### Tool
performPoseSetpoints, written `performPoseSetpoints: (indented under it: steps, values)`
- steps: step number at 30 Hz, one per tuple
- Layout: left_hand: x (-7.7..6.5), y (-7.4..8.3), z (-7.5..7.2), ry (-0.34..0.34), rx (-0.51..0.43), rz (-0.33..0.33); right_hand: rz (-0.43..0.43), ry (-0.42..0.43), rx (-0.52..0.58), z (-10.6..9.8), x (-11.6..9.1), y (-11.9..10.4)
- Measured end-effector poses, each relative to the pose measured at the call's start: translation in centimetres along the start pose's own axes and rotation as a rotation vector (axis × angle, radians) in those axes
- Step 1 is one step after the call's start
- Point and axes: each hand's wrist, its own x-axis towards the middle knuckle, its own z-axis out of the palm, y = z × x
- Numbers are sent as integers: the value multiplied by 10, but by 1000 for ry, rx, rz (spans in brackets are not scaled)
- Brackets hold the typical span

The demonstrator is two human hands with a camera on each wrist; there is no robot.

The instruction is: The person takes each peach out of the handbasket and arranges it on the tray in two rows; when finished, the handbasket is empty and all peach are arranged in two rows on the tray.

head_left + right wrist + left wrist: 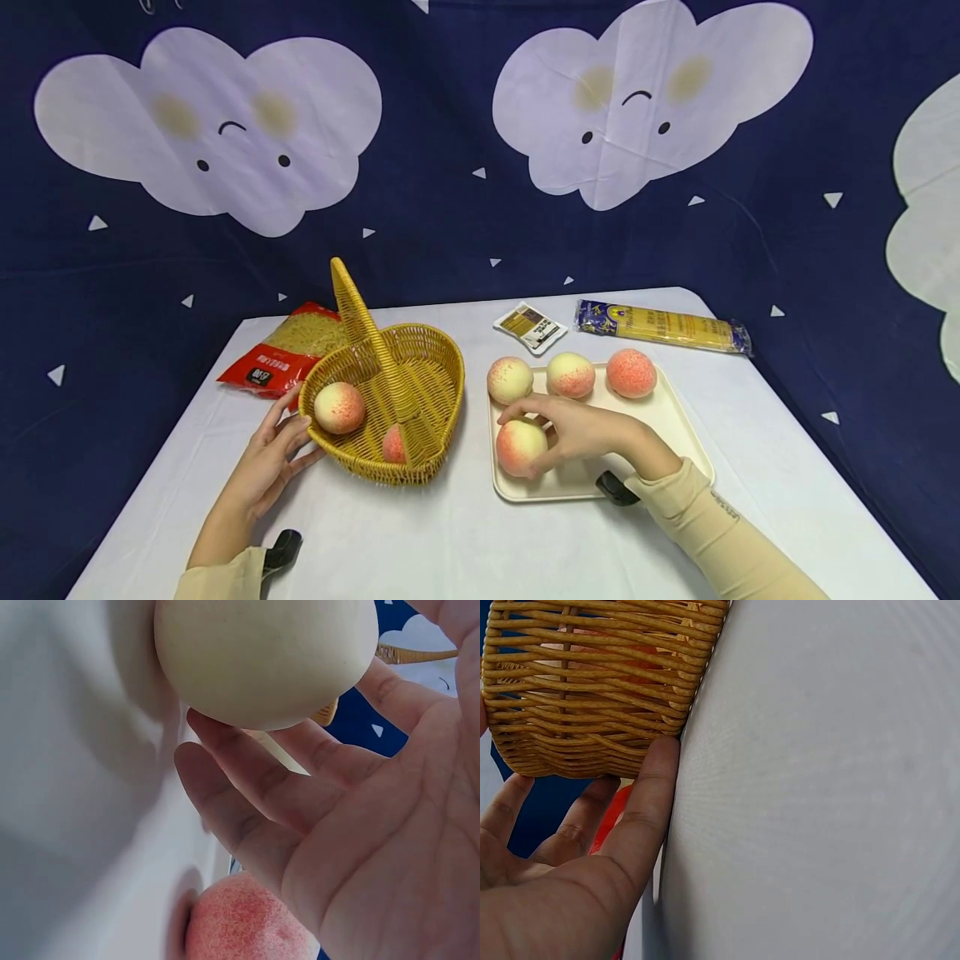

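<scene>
1. On the cream tray (670, 408), I see the right hand (581, 425), fingers curved round a peach (517, 450).
2. Left hand (266, 467): fingers spread, nearly straight, touching the wicker basket (375, 467).
3. White characters mark the red bag's (258, 354) black label; these, the sachet's (532, 327) and yellow pack's (663, 327) print, I can't read.

Beige sleeves (738, 537); black rounded pieces (282, 551) at wrists.

This looks like a staged recording corner: a dark blue cloth (435, 208) printed with upside-down clouds (217, 96) and small white triangles (832, 199) hangs right behind a white worktop (465, 542), and black cameras (617, 488) sit at both sleeves (712, 517). The cloth hides whatever room lies beyond, so its kind cannot be told.
</scene>
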Motion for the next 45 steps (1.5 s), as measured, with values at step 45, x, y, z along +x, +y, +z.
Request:
performPoseSetpoints:
  steps: [45]
  values:
    - [3,-1,-1,6,-6,-14,-22,14,54,-8,4,9]
